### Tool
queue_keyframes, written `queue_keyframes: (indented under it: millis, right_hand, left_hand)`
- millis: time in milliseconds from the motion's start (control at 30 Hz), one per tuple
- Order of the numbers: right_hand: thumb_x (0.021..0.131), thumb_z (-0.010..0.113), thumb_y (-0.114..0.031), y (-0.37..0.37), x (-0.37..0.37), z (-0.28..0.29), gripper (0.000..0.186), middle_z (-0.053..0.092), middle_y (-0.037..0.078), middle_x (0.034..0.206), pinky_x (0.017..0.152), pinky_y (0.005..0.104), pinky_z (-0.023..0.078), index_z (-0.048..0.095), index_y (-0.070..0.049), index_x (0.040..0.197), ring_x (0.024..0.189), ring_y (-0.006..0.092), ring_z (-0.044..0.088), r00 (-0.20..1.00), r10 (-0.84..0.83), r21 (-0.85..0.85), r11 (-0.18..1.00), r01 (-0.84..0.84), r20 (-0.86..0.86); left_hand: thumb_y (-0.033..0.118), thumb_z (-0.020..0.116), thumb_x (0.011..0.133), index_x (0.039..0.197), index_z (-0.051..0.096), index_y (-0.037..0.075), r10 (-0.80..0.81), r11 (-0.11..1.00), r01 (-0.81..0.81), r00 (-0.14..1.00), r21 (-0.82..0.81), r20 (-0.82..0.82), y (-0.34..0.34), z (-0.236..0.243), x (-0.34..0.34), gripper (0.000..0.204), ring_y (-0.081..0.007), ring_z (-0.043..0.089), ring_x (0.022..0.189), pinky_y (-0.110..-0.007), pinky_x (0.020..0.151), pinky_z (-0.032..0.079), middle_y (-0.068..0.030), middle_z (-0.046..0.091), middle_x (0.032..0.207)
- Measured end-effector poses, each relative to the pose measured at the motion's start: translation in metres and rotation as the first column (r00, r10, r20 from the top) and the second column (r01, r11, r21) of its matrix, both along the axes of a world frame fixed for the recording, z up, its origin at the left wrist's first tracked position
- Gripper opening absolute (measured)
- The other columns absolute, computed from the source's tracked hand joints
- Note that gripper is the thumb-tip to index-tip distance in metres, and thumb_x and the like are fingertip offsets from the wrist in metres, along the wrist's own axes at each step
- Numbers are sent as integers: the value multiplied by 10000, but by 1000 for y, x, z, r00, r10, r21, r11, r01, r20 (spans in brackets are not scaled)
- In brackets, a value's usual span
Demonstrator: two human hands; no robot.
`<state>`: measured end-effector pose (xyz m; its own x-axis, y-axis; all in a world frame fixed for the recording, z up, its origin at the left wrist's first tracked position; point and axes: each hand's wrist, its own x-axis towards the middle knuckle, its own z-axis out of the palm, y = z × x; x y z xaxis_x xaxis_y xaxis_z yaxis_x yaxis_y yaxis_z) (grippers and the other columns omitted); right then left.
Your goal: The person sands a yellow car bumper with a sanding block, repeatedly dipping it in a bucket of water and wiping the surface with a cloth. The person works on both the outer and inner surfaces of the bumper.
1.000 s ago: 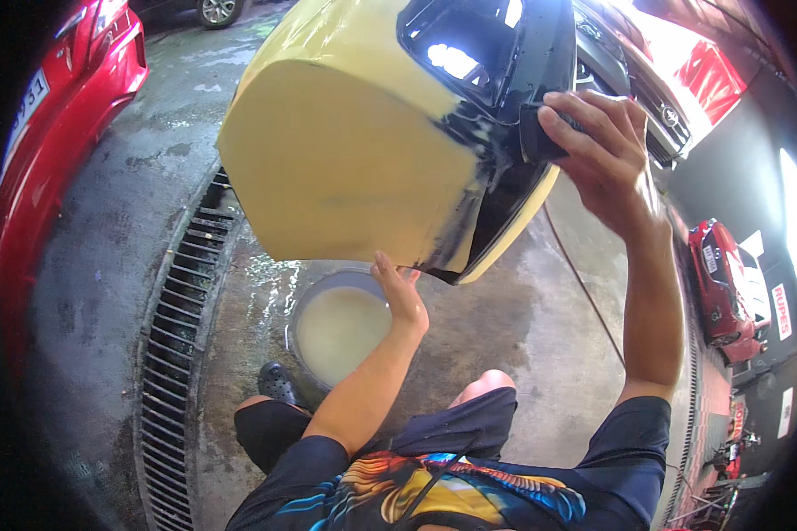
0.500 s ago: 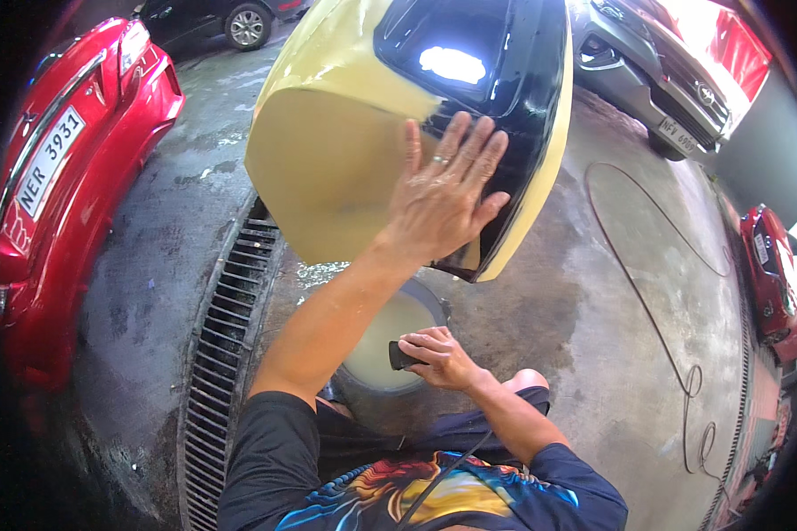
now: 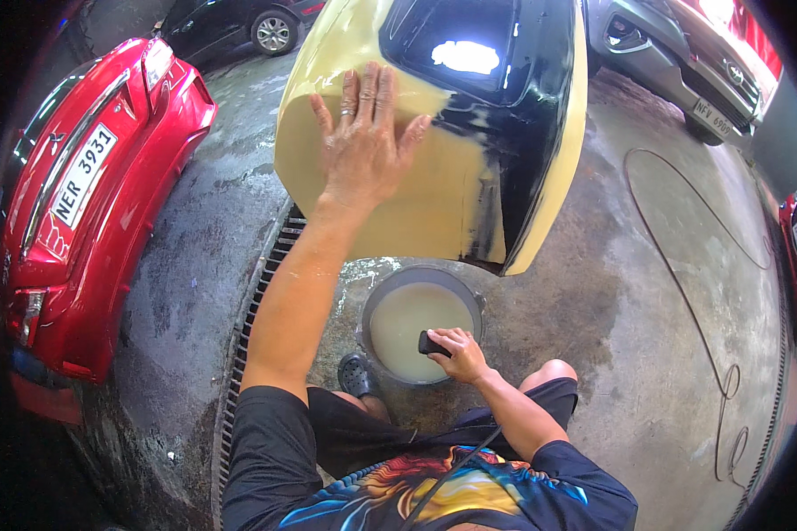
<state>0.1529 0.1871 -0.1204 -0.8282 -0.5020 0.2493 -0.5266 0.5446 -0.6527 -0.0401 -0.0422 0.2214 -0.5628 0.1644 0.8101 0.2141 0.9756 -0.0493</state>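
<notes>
In front of me stands a large car body panel [image 3: 416,208], dull yellow with a glossy black area on its right and wet-looking patches. My left hand [image 3: 363,146] lies on its yellow face, palm toward the surface and fingers spread, holding nothing. Below the panel a round grey basin [image 3: 422,273] of cloudy water [image 3: 407,314] sits on the floor between my feet and the panel. Over its near right part, my right hand [image 3: 459,352] is closed around a small black block [image 3: 429,344]. The block's lower side is hidden.
A red car [image 3: 142,212] stands on the left, a black car [image 3: 208,26] behind it. At the far right is a grey vehicle [image 3: 673,66]. A floor drain grate [image 3: 255,296] runs past my left side. A thin hose [image 3: 682,301] loops across the concrete on the right.
My left hand has slid left across the panel, from the black edge to the yellow part. The view has shifted, so more of the basin shows. My right hand still grips the block.
</notes>
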Motion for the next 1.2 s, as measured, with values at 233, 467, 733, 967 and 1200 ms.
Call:
queue_keyframes:
  millis: [233, 467, 733, 967, 1200]
  right_hand:
    - [915, 816, -336, -3, -1, -1, 548, 701, 36, 1384, 1051, 489, 497, 680, -178, 1421, 1236, 287, 644, 998, 10, 132, 991, -1, -68]
    - [915, 805, -331, -4, 0, 1, 541, 701, 30, 1370, 1038, 489, 503, 674, -181, 1418, 1227, 284, 647, 995, 7, 225, 974, 16, -100]
    - [905, 826, -317, -3, 0, 5, 524, 708, 31, 1364, 1033, 488, 501, 695, -159, 1387, 1230, 285, 650, 996, -9, 207, 978, 28, -92]
    - [923, 796, -337, -3, 0, 7, 545, 697, 31, 1358, 1017, 478, 508, 663, -161, 1422, 1229, 282, 645, 996, 4, 216, 976, 16, -93]
    - [922, 797, -333, -4, 0, 6, 538, 704, 25, 1348, 1023, 480, 510, 667, -161, 1415, 1226, 274, 647, 995, -7, 217, 976, 28, -99]
  left_hand:
    - [619, 438, 1098, 1687, 349, 42, -230, 971, 230, 973, -58, 6, 80, -18, 23, 830, -430, 205, 1650, -738, 1280, 12, -161, 306, 1771]
    - [572, 482, 1087, 1704, 345, 108, -314, 945, 322, 942, -52, 119, 96, -26, 38, 784, -284, 174, 1679, -737, 1284, 12, -85, 273, 1795]
    - [547, 458, 1106, 1712, 347, 191, -73, 988, 76, 997, -134, 24, 22, -15, 18, 712, -247, 260, 1655, -740, 1284, 16, -17, 323, 1780]
    - [566, 437, 1112, 1700, 338, 79, -15, 1000, 16, 1000, -16, 19, 18, -11, 9, 770, -386, 222, 1654, -764, 1261, -3, -139, 296, 1778]
    - [644, 454, 1072, 1722, 207, 9, -210, 977, 212, 976, -33, 55, 75, -46, 29, 942, -434, 61, 1675, -749, 1261, -38, -225, 146, 1803]
